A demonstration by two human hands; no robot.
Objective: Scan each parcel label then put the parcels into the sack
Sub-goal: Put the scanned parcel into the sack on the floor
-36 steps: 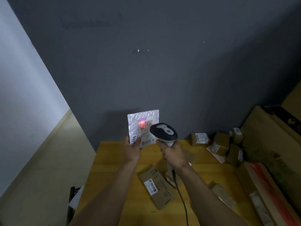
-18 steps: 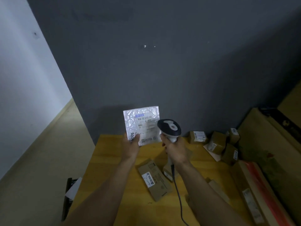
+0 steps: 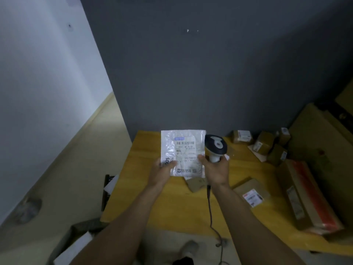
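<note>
My left hand grips the lower left edge of a white plastic mailer parcel, held up over the wooden table with its printed label facing me. My right hand holds the handle of a black and white barcode scanner, and its thumb touches the mailer's right edge. The scanner head sits just right of the mailer. Its cable hangs down off the table's front edge. No red scan light shows on the label. No sack is clearly in view.
Several brown labelled boxes sit at the table's back right. A flat brown box lies right of my right arm, a small one under my hands. A long carton with red tape lies along the right edge. Dark items stand on the floor at left.
The red scan light on the label has gone out. The scanner has swung from in front of the mailer to its right side, and my right thumb now touches the mailer. Both hands came lower.
</note>
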